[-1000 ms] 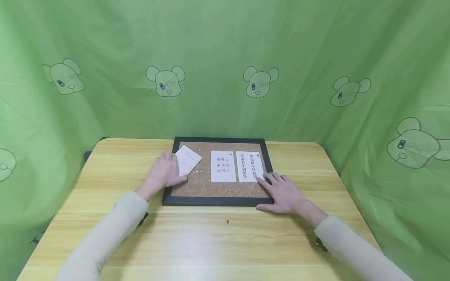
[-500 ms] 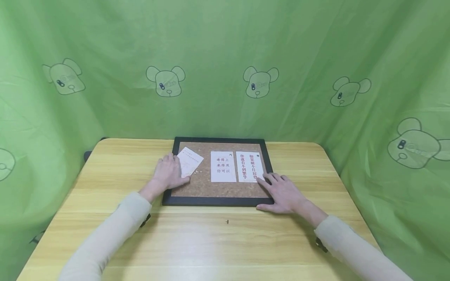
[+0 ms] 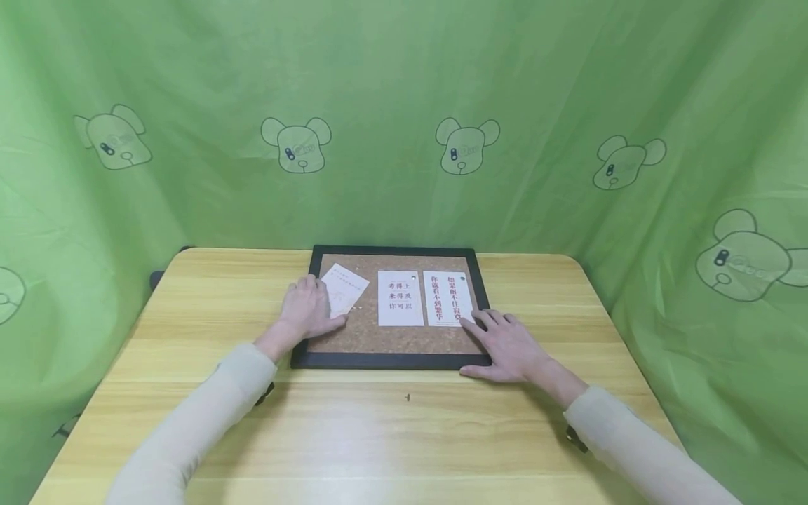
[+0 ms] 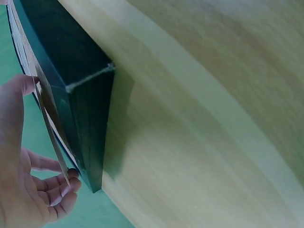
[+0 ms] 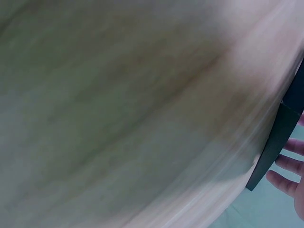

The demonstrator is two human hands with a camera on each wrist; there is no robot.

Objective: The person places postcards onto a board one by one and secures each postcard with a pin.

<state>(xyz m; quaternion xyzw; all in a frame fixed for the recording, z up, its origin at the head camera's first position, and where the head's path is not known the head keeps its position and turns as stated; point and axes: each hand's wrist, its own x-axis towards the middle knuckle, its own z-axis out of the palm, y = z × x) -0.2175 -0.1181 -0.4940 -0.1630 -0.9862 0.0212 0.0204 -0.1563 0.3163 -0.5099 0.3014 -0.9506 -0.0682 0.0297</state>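
A black-framed cork board (image 3: pixel 353 341) lies on the wooden table. My left hand (image 3: pixel 304 307) holds a tilted white card (image 3: pixel 344 286) over the board's left part. In the left wrist view the thumb is at one edge of that card (image 4: pixel 53 137) and curled fingers (image 4: pixel 61 194) are at the other. Two more cards lie straight on the cork: one with dark characters (image 3: pixel 400 317) in the middle, one with red characters (image 3: pixel 445 301) at right. My right hand (image 3: pixel 508 347) rests on the board's lower right corner, fingers spread, a fingertip at the red-lettered card.
Small white bits (image 3: pixel 356 307) lie on the cork beside the held card. A tiny dark object (image 3: pixel 407 398) lies on the table (image 3: pixel 353 435) in front of the board. A green curtain (image 3: pixel 385 203) with bear-head drawings hangs behind and at both sides.
My left hand has slid slightly to the right, taking the tilted card further over the cork. The right hand and the two straight cards have stayed in place.
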